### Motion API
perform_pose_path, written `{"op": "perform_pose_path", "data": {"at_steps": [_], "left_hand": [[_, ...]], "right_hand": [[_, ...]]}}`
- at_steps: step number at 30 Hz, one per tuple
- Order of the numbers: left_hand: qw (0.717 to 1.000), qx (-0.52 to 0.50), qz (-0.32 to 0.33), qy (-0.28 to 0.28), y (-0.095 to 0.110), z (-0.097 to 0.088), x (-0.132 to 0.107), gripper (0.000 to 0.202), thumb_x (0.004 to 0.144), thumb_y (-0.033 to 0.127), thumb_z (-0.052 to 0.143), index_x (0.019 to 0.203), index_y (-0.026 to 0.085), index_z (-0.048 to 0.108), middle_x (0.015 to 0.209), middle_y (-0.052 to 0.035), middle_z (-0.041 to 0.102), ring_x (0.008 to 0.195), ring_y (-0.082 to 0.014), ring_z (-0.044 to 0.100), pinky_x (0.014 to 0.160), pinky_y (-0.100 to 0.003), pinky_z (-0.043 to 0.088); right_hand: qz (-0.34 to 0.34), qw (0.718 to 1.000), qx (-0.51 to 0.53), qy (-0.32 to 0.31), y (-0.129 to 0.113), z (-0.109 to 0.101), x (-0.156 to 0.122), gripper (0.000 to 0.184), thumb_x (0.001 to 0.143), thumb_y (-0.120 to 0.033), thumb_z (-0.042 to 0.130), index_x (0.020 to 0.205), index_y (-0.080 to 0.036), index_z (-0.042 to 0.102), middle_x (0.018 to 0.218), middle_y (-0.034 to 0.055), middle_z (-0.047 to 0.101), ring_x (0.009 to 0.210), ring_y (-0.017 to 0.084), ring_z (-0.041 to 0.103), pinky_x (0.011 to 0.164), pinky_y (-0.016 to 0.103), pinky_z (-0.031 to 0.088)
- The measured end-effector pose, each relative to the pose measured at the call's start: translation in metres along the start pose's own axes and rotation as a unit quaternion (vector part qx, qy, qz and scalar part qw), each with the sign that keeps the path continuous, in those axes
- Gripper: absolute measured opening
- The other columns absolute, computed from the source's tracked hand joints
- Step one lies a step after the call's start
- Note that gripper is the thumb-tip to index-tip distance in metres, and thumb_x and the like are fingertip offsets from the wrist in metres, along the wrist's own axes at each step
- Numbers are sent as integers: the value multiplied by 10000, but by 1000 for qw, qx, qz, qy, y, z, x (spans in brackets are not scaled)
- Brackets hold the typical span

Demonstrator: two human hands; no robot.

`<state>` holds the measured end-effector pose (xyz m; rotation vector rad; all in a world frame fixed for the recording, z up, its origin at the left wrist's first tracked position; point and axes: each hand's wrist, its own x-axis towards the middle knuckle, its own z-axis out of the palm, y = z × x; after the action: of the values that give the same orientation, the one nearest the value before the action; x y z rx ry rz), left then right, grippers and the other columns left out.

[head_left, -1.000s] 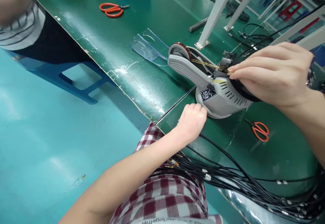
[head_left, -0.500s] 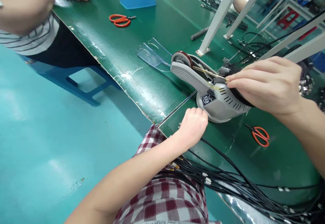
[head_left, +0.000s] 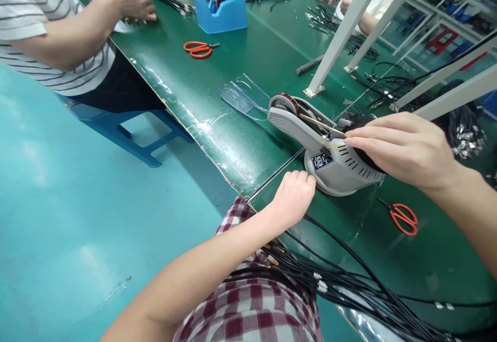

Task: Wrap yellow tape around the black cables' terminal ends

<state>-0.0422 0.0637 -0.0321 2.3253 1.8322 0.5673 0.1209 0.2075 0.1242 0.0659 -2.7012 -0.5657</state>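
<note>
A grey tape dispenser (head_left: 341, 171) stands on the green table with a roll of amber tape (head_left: 286, 103) at its far end. A strip of tape (head_left: 320, 124) stretches from the roll toward the cutter end. My right hand (head_left: 407, 148) is closed in a pinch at the end of that strip, over the dispenser's near right end. My left hand (head_left: 295, 194) is a loose fist beside the dispenser's base, its knuckles up. The fingertips are hidden, so anything inside is out of sight. Below it, a bundle of black cables (head_left: 341, 285) lies across my lap and the table edge.
Orange-handled scissors (head_left: 404, 219) lie right of the dispenser, another pair of scissors (head_left: 200, 49) farther off. A blue tape dispenser (head_left: 221, 18), a clear plastic piece (head_left: 240, 99) and white metal posts (head_left: 341, 36) stand beyond. Two co-workers sit around the table.
The view has shifted, so the table's things sit lower and farther right. My right hand stays pinched at the tape end and my left stays a fist by the base.
</note>
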Motion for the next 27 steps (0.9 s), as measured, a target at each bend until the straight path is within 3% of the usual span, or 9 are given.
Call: {"op": "perform_pose_path", "data": {"at_steps": [4,8,11,15,18,22,27], "left_hand": [[1000,-2,-9,-8,16,1,-1,109,877,46,521,904,137,574,909,-104,608,878,-282,581,773,-402,452],[999,-17,32,-21,35,3,-4,95,893,65,511,912,132,576,896,-109,605,842,-273,583,756,-400,451],[999,-19,35,-23,25,2,-3,89,905,78,519,919,140,580,909,-102,609,852,-272,583,757,-402,454],[1000,-3,-6,-22,8,-2,1,111,904,64,514,907,146,589,917,-98,618,884,-278,583,775,-405,458],[1000,-5,-14,-23,17,0,2,112,881,52,523,901,139,590,907,-104,619,876,-282,583,770,-407,458],[999,-28,34,-19,36,7,0,80,877,75,538,900,136,584,886,-102,614,828,-276,582,740,-405,455],[1000,-7,8,-1,13,5,-1,92,912,88,517,899,152,581,895,-92,615,860,-278,588,760,-404,452]], "right_hand": [[10,1000,-7,22,3,2,-6,284,880,-124,719,1144,-222,677,1084,7,780,930,205,703,797,357,564],[0,999,-17,42,5,4,-9,257,862,-132,732,1094,-233,688,1066,-4,786,888,194,713,752,346,552],[10,999,-25,38,5,2,-10,229,859,-136,733,1050,-252,684,1087,-31,780,885,188,718,739,346,542],[14,999,-36,36,4,-1,-11,221,856,-138,742,1035,-253,682,1078,-54,780,873,172,728,716,334,527],[12,998,-40,38,3,-2,-11,199,858,-140,735,1017,-248,685,1079,-55,780,867,169,730,696,330,516],[15,998,-41,44,3,-1,-12,162,865,-152,724,986,-255,692,1061,-69,782,847,170,732,676,332,511],[32,998,-36,41,1,-1,-12,176,869,-157,722,978,-294,701,1059,-91,780,864,179,734,661,345,493]]}}
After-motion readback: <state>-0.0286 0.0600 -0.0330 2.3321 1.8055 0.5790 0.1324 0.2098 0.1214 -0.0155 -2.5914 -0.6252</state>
